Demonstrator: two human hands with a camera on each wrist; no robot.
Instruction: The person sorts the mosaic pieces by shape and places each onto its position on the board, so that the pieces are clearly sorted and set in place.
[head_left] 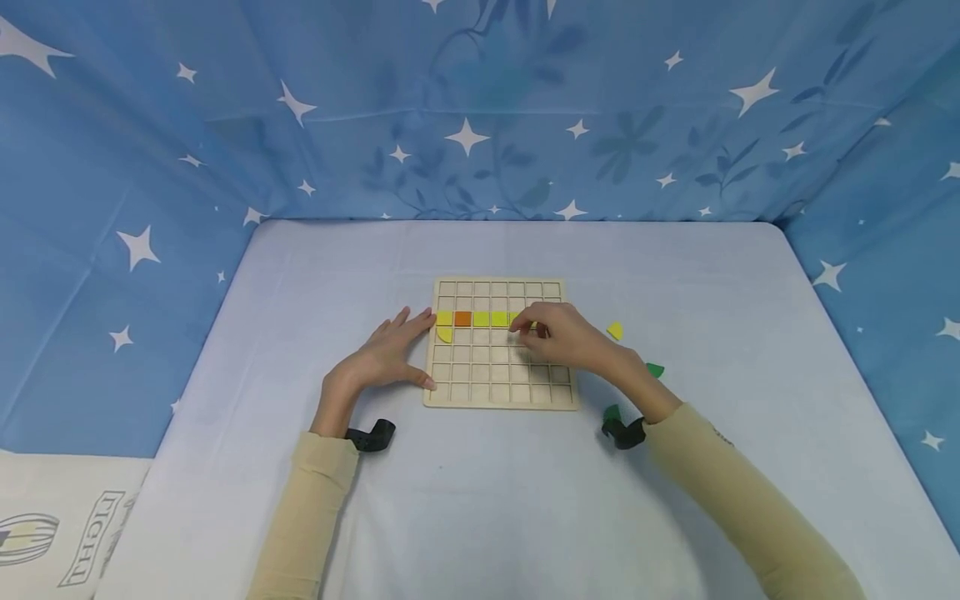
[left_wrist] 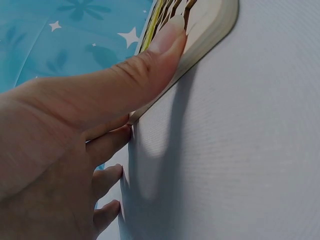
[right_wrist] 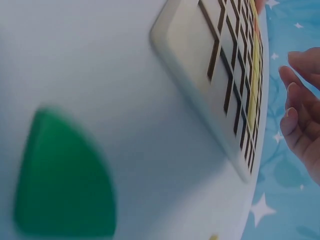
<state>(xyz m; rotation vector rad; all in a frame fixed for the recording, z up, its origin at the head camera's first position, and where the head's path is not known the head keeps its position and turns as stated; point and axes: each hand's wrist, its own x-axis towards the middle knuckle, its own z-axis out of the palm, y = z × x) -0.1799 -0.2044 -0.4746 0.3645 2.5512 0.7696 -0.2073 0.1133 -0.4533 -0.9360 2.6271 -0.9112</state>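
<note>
A wooden grid board [head_left: 501, 398] lies flat on the table, with a row of square tiles across it: a yellow tile [head_left: 444, 318], an orange tile [head_left: 462, 319] and several more yellow ones. Below the row's left end sits a rounded yellow piece [head_left: 445, 335]. My left hand [head_left: 382, 354] is spread at the board's left side, thumb [left_wrist: 167, 42] resting on the near corner frame, fingertips along the left edge. Above the row's right part hovers my right hand [head_left: 551, 333], fingers [right_wrist: 292, 95] loosely bent with no piece visible between them; it hides some tiles.
Right of the board lie a yellow rounded piece [head_left: 615, 331], a green piece [head_left: 656, 370] and another green piece [head_left: 612, 412] beside the right wrist's black strap [head_left: 624, 433]. A blue star-patterned curtain [head_left: 480, 108] stands behind the white table [head_left: 480, 500].
</note>
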